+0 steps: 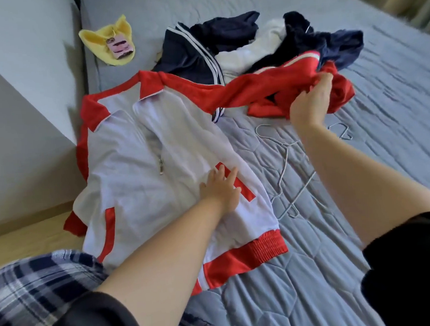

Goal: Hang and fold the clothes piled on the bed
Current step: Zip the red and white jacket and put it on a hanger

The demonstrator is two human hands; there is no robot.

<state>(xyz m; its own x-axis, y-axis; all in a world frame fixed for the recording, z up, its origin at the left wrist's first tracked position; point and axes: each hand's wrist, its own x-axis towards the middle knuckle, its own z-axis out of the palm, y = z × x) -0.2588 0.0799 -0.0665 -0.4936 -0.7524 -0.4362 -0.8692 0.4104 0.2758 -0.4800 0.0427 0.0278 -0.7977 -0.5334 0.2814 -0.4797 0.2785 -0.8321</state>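
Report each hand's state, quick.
Left hand: open, pressing flat on the white-and-red jacket.
Right hand: closed, gripping the jacket's red sleeve.

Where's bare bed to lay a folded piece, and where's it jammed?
Bare grey quilt lies near the camera, below the hem of the white-and-red jacket, and at the far right beyond the dark clothes pile. Crowded: thin wire hangers fill the strip right of the jacket.

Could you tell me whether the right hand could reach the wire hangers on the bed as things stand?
Probably yes: the right hand grips the red sleeve, but the wire hangers lie uncovered on the bed just under its forearm.
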